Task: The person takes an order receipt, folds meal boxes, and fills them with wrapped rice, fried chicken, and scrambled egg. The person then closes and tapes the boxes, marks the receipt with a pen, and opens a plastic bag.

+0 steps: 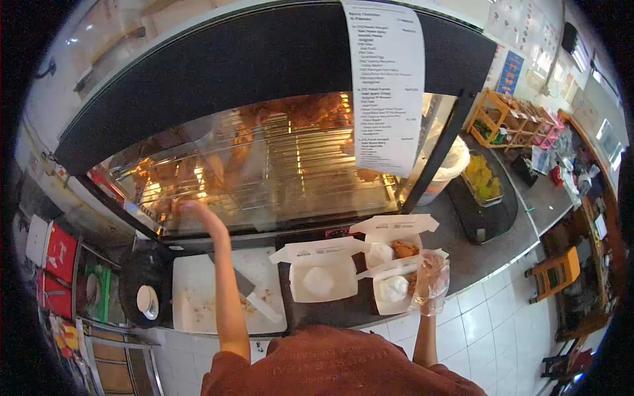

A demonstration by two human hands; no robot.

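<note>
My left hand [191, 211] reaches up to the lower front of a lit display warmer [317, 231]; it is blurred and its fingers do not show clearly. Fried chicken [304, 109] lies on the racks inside. Below my left forearm, a cleaver [244, 285] with a pale handle rests on a white cutting board [195, 284] strewn with crumbs. My right hand [432, 274], in a clear plastic glove, is at the right edge of an open paper box [394, 305] holding rice [394, 288] and chicken. The glove's folds obscure its fingers.
Another open box [323, 290] holds only rice, and one behind holds rice and fried chicken [404, 249]. A long printed receipt [386, 92] hangs over the warmer. To the right stand a white bucket [452, 162] and a tray of yellow food [484, 178]. A black pan [142, 270] sits left.
</note>
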